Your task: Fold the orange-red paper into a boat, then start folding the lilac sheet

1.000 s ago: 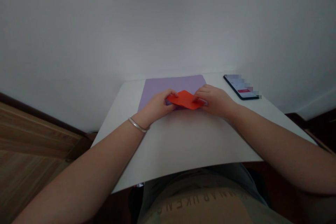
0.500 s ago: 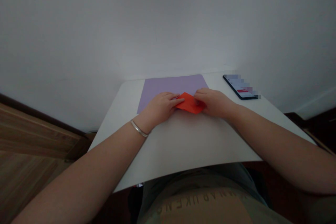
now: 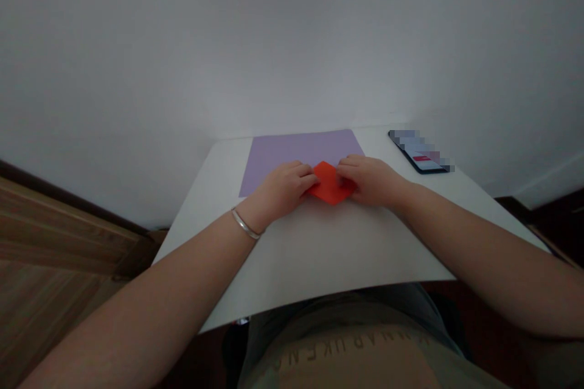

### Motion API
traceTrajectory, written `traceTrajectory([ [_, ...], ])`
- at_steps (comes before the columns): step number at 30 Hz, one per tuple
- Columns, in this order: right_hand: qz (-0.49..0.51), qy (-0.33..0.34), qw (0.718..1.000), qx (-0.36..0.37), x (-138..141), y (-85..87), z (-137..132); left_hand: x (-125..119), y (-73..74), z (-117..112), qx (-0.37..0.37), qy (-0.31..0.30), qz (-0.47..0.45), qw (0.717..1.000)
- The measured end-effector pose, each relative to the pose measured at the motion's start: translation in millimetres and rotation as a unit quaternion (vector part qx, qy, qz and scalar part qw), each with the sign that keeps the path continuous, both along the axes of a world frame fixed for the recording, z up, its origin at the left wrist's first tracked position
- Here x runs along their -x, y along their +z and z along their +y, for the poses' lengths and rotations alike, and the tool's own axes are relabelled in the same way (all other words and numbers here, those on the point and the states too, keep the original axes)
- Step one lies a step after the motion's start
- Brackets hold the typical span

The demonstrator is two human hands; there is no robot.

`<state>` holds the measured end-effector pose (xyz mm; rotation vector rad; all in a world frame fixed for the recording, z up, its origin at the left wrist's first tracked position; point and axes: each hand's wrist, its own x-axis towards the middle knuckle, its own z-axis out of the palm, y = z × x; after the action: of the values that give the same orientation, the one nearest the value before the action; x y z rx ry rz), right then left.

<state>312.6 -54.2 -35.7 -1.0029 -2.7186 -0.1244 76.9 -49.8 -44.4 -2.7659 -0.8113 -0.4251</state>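
Between my hands is a folded piece of orange-red paper (image 3: 329,185), roughly diamond-shaped, held just above or on the white table. My left hand (image 3: 290,187), with a silver bangle at its wrist, pinches the paper's left corner. On the opposite side, my right hand (image 3: 367,179) grips the right corner with bent fingers, and its fingertips are partly hidden behind the paper's fold. A flat purple sheet (image 3: 296,155) lies just beyond both hands.
The white table (image 3: 337,255) stands against a pale wall (image 3: 292,42). A phone (image 3: 422,155) with a lit screen rests at the table's back right. Wooden furniture (image 3: 59,243) is on the left, below the tabletop.
My left fingers have curled in around the paper's left corner, where the thumb lay stretched over it before. The paper's near edge now points slightly further toward me. My right hand barely moved.
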Motion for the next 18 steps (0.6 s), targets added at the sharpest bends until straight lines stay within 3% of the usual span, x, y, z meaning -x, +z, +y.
traceTrajectory([
  [7, -0.004, -0.009, 0.999, 0.046, 0.1, 1.4, 0.0, -0.4, -2.3, 1.2, 0.027, -0.004, 0.016, 0.999],
  [18, 0.000, -0.008, 0.999, 0.049, -0.5, 2.4, -1.8, -3.2, -0.5, -0.8, 0.051, 0.010, 0.014, 0.999],
])
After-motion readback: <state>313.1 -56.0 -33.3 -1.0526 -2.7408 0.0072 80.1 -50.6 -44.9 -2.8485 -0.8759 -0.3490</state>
